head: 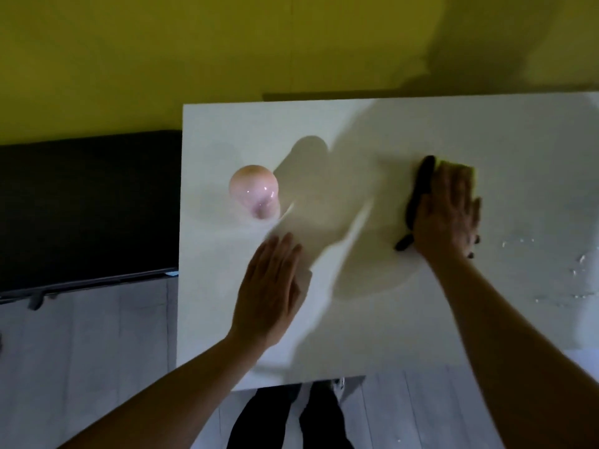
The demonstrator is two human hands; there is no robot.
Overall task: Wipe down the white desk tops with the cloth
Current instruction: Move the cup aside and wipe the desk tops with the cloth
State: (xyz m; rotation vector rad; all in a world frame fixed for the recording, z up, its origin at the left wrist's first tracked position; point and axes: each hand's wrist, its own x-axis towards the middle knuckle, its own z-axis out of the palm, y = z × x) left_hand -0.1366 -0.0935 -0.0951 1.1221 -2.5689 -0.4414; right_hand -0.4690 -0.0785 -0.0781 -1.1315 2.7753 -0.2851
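Mid-wipe: our right hand (445, 209) presses the cloth (421, 189) flat, fingers straight, at the counter's (389, 335) 2 o'clock. Left hand (269, 286) rests open. Next, we judge: droplets (577, 270) at 3 o'clock.

Yellow wall (129, 59) behind; pale plank floor (81, 351); black cabinet (87, 205) at left.
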